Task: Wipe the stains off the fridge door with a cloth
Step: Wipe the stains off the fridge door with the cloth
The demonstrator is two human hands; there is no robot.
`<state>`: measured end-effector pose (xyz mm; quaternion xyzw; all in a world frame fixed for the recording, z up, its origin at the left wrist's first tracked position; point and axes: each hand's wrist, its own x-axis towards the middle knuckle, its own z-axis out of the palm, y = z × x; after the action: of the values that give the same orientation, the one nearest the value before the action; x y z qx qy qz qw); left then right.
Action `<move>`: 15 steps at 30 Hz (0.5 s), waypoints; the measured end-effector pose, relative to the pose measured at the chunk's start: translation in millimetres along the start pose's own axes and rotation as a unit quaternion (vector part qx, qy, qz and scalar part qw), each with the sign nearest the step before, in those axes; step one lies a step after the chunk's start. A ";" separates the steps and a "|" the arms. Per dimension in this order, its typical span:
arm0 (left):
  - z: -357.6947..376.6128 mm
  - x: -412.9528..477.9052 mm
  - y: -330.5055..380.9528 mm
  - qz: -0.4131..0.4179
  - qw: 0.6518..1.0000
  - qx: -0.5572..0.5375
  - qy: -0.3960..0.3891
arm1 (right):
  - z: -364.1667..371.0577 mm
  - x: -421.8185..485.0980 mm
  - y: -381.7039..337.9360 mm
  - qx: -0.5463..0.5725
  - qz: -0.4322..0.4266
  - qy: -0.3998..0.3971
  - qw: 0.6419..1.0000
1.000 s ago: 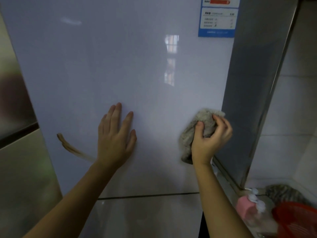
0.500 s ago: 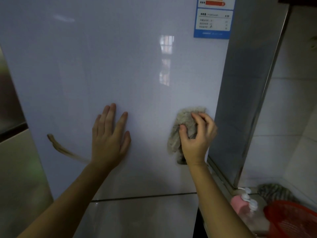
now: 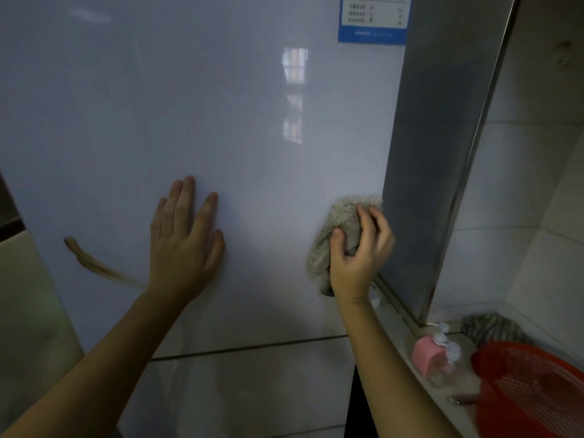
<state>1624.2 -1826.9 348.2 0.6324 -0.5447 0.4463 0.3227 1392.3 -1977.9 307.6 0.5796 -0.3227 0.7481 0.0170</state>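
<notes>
Cloth at fridge door right edge.

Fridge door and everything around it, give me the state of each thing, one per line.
Fridge door: shut, brown streak at lower left.
Cloth: bunched, pressed against the door near its right edge.
Right hand: gripping the cloth.
Left hand: flat on the door, fingers spread.
Pink bottle: upright, capped.
</notes>
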 end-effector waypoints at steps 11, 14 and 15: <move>-9.7 0.6 -7.5 0.027 0.999 0.004 -0.023 | -10.0 -16.7 17.5 -0.026 -0.055 -0.069 0.996; -13.0 -2.0 -14.7 0.038 0.999 0.011 -0.030 | -8.3 -20.9 17.7 -0.017 -0.055 -0.069 0.996; -13.8 -4.5 -18.0 0.038 0.999 0.011 -0.030 | -8.0 -21.7 17.7 -0.015 -0.058 -0.069 0.996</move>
<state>1638.8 -1809.1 350.9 0.6278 -0.5732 0.4448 0.2818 1385.5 -1980.3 279.4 0.6473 -0.2998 0.6992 0.0469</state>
